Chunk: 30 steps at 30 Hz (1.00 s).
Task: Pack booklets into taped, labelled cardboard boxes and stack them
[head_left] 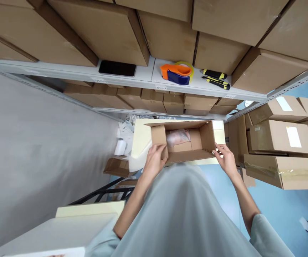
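An open cardboard box (pixel 190 155) stands on a pale yellow table (pixel 141 137) in front of me. Inside it, towards the left, lies a packet (pixel 177 137) in clear wrapping; what it contains is too blurred to tell. My left hand (pixel 155 159) is closed on the left end of the box, by a flap (pixel 158 134) that is folded outward. At the opposite end, my right hand (pixel 224 157) pinches the box's right edge near the front corner, thumb and fingers on the cardboard.
Above the table, a shelf (pixel 145 79) holds a phone (pixel 117 68), an orange and blue tape dispenser (pixel 177 73), two yellow-black utility knives (pixel 216 79) and several cartons. Stacked boxes (pixel 285 137) stand at the right. A white roll (pixel 120 147) and smaller open box (pixel 119 166) are left.
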### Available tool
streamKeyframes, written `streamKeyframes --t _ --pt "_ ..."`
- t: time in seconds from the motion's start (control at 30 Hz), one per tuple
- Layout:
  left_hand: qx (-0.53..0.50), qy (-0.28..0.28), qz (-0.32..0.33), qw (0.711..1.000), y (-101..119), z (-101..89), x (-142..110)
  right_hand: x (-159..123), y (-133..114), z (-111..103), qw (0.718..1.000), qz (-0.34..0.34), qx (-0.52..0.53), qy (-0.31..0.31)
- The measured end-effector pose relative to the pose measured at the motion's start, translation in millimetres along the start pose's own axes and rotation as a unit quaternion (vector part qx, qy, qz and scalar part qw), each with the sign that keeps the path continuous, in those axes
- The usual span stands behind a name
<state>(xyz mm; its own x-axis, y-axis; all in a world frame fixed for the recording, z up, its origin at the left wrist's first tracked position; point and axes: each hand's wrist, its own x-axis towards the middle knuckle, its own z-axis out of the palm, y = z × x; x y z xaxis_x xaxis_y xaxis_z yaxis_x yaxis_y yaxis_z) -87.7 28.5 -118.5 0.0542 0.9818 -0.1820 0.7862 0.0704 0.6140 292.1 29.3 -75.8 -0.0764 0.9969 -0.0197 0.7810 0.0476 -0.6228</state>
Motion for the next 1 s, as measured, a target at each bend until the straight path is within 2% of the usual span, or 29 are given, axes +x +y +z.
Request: streamKeyframes --t 0.13,0.27,0.37,0.43,0.5,0.6,0.7,0.8,0.87,1.0 --pt "0.01 -0.014 -0.037 0.999 -8 4.5 7 2 -6 6 1.0 -0.011 0.023 -0.006" --pt "0.001 -0.042 -0.008 0.999 -7 -6.1 11 -7 -8 9 0.999 -0.004 0.022 0.023" --pt "0.02 -0.062 -0.017 0.998 1 -12.4 16 -16 -11 13 0.999 -0.011 -0.019 0.025" --pt "0.04 -0.07 -0.035 0.996 9 -13.9 19 -17 -16 18 0.999 -0.022 -0.044 -0.018" --pt "0.056 -0.081 -0.053 0.994 17 -14.1 20 -11 -25 25 0.994 -0.022 -0.057 -0.089" --pt "0.072 -0.093 -0.064 0.991 23 -13.6 20 9 -41 34 0.98 0.013 -0.104 -0.171" --pt "0.084 -0.095 -0.055 0.99 20 -11.3 20 29 -51 39 0.96 0.029 -0.14 -0.24" --pt "0.073 -0.096 -0.043 0.992 10 -6.4 22 40 -52 44 0.948 0.005 -0.121 -0.293" --pt "0.046 -0.094 -0.03 0.994 3 -2.8 26 43 -48 47 0.957 -0.016 -0.122 -0.262" --pt "0.028 -0.073 -0.025 0.997 -1 4.7 38 49 -33 59 0.983 -0.066 -0.141 -0.101"
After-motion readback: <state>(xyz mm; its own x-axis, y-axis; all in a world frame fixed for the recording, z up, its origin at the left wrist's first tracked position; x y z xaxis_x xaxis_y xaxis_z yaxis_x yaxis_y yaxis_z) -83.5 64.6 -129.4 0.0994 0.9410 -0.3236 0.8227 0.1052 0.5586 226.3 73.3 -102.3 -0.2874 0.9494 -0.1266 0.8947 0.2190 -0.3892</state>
